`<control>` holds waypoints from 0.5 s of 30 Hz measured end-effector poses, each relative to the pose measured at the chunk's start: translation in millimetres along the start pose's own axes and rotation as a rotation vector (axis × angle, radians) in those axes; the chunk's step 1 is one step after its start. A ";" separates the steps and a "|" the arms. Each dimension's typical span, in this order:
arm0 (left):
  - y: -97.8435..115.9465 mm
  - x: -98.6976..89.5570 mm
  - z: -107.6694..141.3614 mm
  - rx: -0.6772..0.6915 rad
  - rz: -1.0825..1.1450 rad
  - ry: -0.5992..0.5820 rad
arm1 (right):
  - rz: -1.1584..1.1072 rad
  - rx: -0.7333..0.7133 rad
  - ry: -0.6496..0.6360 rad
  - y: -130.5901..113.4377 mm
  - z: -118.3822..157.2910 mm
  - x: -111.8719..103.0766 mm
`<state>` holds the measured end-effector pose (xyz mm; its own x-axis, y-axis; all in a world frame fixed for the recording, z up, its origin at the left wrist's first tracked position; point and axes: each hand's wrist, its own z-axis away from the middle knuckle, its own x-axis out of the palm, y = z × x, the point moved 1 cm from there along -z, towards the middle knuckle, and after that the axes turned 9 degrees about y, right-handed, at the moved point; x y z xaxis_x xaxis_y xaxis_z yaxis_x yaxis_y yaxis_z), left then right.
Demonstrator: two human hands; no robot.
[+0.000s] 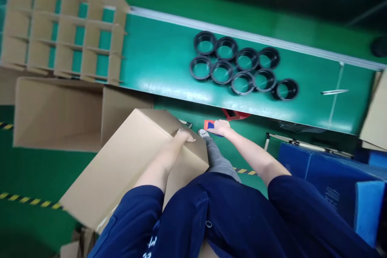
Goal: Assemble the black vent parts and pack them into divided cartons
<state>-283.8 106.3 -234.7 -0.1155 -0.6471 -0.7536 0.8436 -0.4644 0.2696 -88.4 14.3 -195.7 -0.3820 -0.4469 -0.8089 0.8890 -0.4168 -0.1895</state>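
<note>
A large cardboard box (121, 161) is tilted against my left side. My left hand (182, 137) is closed on its upper edge, at what looks like a hand hole. My right hand (222, 127) is wrapped round the handle of a red and blue tool (208, 125), low in front of me beside the bench. The tool's far part is partly hidden by my hand. Several black rings (242, 82) lie in two rows on the green bench, one of them at the right end.
A cardboard divider grid (86, 34) rests on the left of the green bench (160, 56). Below it stands an open cardboard box (59, 113). Blue boxes (317, 177) stand at the right. A thin pale tool (334, 92) lies on the bench; a red object (237, 115) shows beneath its edge.
</note>
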 end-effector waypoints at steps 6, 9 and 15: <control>41.9 -5.5 7.3 0.002 0.423 0.224 | -1.089 0.084 0.203 50.1 52.6 31.1; 47.8 -21.2 31.5 -0.035 0.831 0.289 | -1.329 0.004 0.221 37.2 67.6 40.8; 18.4 -42.3 85.1 -0.134 1.470 0.189 | -1.209 -0.156 0.283 -29.4 79.4 35.9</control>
<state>-308.1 73.7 -146.8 0.9203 -0.3850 0.0697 0.1840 0.5830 0.7914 -148.3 -52.4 -175.0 -0.9234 0.3496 -0.1585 0.0351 -0.3343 -0.9418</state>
